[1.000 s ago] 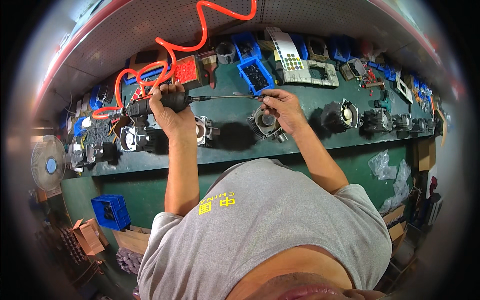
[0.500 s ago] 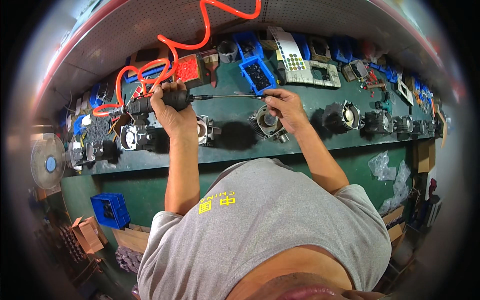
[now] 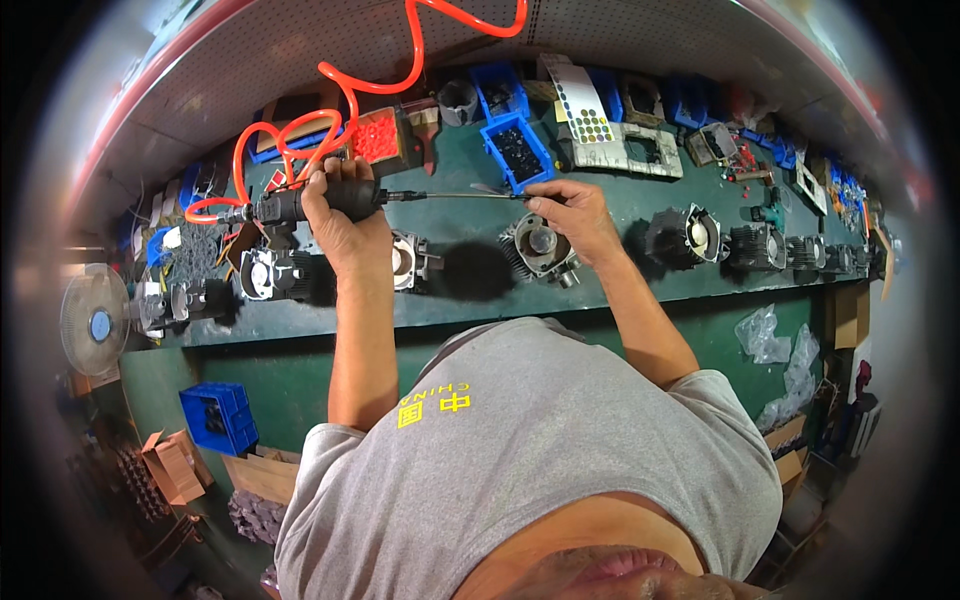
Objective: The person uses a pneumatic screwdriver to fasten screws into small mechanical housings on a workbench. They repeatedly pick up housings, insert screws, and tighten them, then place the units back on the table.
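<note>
My left hand [image 3: 345, 222] is wrapped round a black air screwdriver [image 3: 285, 207], held level above the bench. Its long thin bit [image 3: 455, 195] points right, toward my right hand [image 3: 578, 222]. There my thumb and forefinger pinch a small dark piece [image 3: 521, 197] at the bit's tip; it is too small to make out clearly. Just below those fingers a finned metal engine cylinder [image 3: 541, 243] stands on the bench, its round bore facing up and its right side partly covered by the hand. Another cylinder [image 3: 405, 262] sits beside my left wrist, which hides part of it.
A coiled orange air hose [image 3: 352, 110] runs up from the screwdriver. Behind the hands are a blue bin of dark small parts [image 3: 519, 153] and a box of red pieces [image 3: 376, 138]. More cylinders [image 3: 690, 236] line the green bench [image 3: 455, 308]. A fan [image 3: 97, 318] stands at left.
</note>
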`<action>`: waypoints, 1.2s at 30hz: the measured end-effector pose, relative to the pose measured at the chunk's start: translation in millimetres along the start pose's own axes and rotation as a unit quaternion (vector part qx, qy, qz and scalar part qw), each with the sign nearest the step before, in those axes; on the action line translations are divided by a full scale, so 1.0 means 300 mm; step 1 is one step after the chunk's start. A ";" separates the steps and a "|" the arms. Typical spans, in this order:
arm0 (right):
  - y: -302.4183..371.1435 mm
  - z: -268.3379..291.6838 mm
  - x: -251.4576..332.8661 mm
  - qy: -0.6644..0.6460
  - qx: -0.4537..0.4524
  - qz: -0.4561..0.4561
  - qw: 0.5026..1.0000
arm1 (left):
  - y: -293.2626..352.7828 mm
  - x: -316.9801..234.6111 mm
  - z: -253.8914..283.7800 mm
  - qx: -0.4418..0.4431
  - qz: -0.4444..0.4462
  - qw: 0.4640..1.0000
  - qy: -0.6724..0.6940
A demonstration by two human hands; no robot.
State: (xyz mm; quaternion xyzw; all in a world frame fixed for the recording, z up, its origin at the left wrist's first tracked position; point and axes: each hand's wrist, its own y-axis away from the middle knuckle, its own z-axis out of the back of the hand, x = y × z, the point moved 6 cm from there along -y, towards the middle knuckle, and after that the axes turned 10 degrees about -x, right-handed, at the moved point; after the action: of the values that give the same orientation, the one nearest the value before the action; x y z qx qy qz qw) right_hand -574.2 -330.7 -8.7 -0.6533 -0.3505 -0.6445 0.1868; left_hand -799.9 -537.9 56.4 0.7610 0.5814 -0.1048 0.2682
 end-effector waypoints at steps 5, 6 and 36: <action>-0.005 0.008 0.006 -0.047 -0.002 -0.006 0.999 | -0.022 0.009 0.025 -0.005 0.009 1.000 0.006; -0.005 0.008 -0.001 -0.079 0.007 -0.025 0.997 | -0.024 0.013 0.028 -0.008 0.013 1.000 0.011; 0.010 0.046 -0.093 -0.270 0.028 -0.131 0.953 | -0.036 0.040 0.063 -0.025 0.022 0.999 0.003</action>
State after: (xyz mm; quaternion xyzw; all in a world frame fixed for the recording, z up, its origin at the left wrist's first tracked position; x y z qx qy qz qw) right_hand -560.2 -329.2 -36.6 -0.7459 -0.4885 -0.4524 0.0175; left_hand -803.4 -536.0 31.8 0.7670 0.5675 -0.0820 0.2881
